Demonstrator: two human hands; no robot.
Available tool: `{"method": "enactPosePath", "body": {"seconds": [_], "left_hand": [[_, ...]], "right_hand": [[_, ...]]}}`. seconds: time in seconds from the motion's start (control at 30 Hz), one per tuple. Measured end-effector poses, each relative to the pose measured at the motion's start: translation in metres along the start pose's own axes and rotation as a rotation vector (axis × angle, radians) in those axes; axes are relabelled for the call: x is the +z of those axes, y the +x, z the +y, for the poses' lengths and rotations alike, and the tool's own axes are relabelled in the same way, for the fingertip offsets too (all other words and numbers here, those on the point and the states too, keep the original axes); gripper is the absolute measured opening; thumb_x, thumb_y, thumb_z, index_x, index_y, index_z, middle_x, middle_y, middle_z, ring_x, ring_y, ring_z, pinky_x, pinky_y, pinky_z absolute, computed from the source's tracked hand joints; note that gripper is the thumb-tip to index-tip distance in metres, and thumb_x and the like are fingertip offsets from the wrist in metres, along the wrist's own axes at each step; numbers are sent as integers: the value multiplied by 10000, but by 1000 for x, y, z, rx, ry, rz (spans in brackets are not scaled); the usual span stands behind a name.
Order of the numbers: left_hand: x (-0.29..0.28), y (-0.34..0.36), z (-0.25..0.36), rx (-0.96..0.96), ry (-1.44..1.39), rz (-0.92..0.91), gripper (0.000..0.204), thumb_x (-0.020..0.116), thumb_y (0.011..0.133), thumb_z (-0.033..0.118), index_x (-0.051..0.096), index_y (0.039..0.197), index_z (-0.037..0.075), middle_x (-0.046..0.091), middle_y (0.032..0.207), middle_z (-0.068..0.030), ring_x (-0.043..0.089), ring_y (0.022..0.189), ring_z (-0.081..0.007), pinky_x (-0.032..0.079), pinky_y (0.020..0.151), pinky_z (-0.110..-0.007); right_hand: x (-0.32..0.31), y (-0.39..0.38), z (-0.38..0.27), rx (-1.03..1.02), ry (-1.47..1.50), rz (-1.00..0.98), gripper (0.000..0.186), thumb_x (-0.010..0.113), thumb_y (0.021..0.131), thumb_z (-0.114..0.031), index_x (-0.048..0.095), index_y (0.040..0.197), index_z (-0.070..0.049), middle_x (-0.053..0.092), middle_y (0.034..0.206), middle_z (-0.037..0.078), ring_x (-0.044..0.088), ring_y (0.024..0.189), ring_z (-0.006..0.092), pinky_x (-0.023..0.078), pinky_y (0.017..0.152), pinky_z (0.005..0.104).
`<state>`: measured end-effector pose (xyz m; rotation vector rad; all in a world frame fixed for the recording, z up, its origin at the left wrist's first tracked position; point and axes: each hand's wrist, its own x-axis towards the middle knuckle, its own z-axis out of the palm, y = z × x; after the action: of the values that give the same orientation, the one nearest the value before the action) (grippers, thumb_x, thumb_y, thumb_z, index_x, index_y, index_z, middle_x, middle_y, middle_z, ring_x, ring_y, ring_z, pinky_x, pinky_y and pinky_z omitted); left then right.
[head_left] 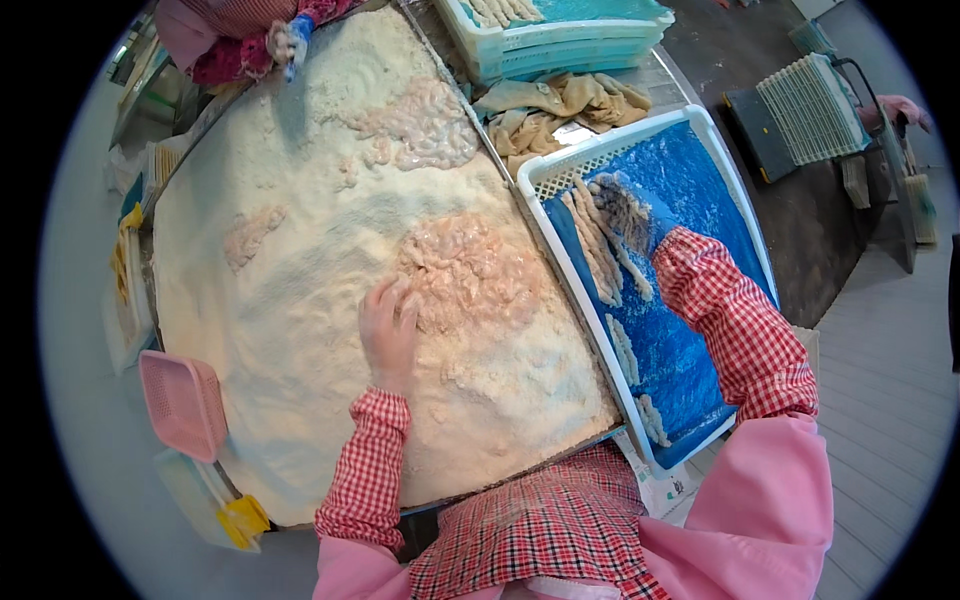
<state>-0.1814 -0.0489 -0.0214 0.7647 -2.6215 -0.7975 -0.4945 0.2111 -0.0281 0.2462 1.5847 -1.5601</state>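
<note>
At the edge of a mound of wet pink pieces, my left hand touches the pale flour bed with bent fingers slightly apart. My right hand, in a flour-caked blue glove, is in the upper left of a white basket lined with blue sheet. Beneath and beside it lie several coated strips; whether its fingers grip one is unclear. Shorter coated strips lie lower along the basket's left side.
A second pink mound and another person's gloved hand are up top. Stacked baskets and tan cloths sit beyond my basket. A pink basket is at left, a rack and another person's sleeve at right.
</note>
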Motion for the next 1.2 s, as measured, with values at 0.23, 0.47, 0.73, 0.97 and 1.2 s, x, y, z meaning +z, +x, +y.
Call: {"method": "enactPosePath", "body": {"seconds": [0.23,0.47,0.73,0.97,1.2], "left_hand": [[11,38,-15,80,57,-121,221,700,781,124,671,991,62,623,1024,-98,578,960,-283,465,833,-372],[-27,-15,3,-105,-240,-100,184,673,816,175,685,966,71,662,901,-109,635,841,-272,507,717,-362],[-86,-120,-29,-281,209,-370,314,699,787,263,680,1055,99,666,781,-110,650,752,-292,518,650,-399],[-17,-160,-36,-178,142,-189,520,661,794,239,546,1270,64,568,1182,-172,567,1067,-320,469,901,-407],[-51,-151,-38,-123,235,-303,445,582,883,203,524,1287,26,571,1205,-185,558,1107,-300,474,908,-388]], "right_hand": [[-6,-37,-10,-63,-351,-41,645,434,960,-507,448,1366,-6,545,1314,164,496,1251,261,367,1067,381],[-66,-89,37,-61,-437,9,435,481,994,-324,533,1310,-30,624,1184,135,593,1074,172,488,870,295],[42,-152,99,-653,-611,43,359,528,966,-125,533,1317,-50,584,1276,99,576,1112,170,472,916,297],[201,-162,172,-991,-1291,-75,570,676,847,-319,496,1348,-116,494,1334,143,474,1196,334,412,990,416],[219,-185,257,-1098,-1390,-188,522,695,786,-283,564,1250,-81,526,1270,155,498,1141,342,407,968,445]]}}
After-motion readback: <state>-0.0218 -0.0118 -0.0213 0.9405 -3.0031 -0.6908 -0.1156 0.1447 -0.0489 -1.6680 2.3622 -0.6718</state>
